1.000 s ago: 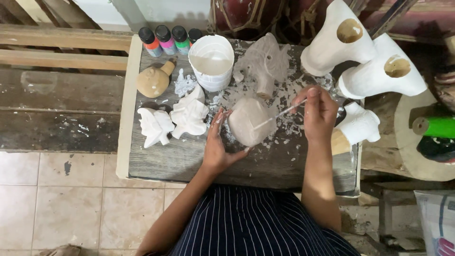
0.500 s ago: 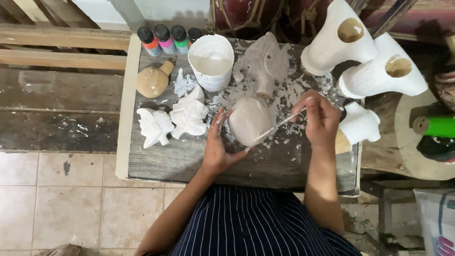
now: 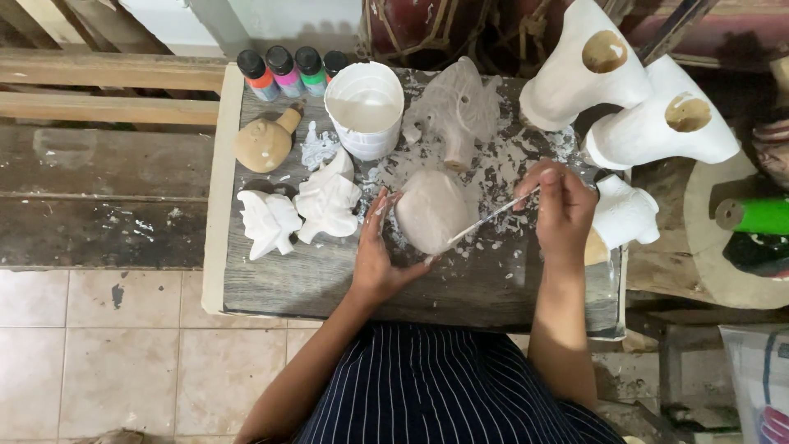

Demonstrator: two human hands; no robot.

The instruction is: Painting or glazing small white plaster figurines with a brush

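My left hand (image 3: 380,255) cups a rounded, pale carved wooden piece (image 3: 429,210) from its left and underside, above the paint-spattered wooden table (image 3: 329,279). My right hand (image 3: 560,205) pinches a thin paintbrush (image 3: 491,220), and the brush tip touches the lower right of the piece. A white tub of white paint (image 3: 365,108) stands just behind the piece. An unpainted grey carved figure (image 3: 457,111) lies beside the tub.
Two white-painted carvings (image 3: 302,210) and a tan round figure (image 3: 265,144) lie at the table's left. Small paint bottles (image 3: 288,70) line the back edge. Two large white carved pieces (image 3: 633,99) and a smaller one (image 3: 625,215) sit at right. Green roll (image 3: 752,215) far right.
My right hand has drawn the brush down across the piece, from its upper right toward its lower right edge. My left hand keeps hold of the piece.
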